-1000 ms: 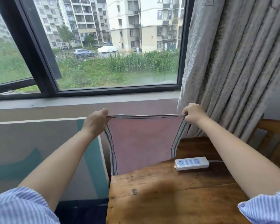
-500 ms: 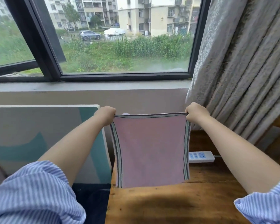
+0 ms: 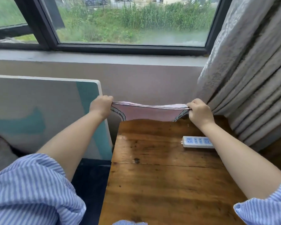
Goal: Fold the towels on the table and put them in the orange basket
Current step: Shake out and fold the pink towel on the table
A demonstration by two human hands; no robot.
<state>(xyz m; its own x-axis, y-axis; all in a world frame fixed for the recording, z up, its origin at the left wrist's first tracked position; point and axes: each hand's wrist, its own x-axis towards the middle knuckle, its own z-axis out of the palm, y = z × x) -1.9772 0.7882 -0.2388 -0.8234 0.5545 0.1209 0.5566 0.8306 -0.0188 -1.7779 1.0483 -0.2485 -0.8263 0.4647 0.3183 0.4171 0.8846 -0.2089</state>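
Both hands are closed on the top corners of a pink towel: the left hand pinches the left corner, the right hand the right. The upper edge is held stretched between them, sagging slightly at the middle, presumably so that the cloth hangs flat and its striped side borders line up for a fold. Most of the towel is hidden behind the far edge of the wooden worktop, beyond which it hangs. A white power strip lies on the worktop near the right forearm, apart from the cloth. No orange basket is in view; folding appears only begun.
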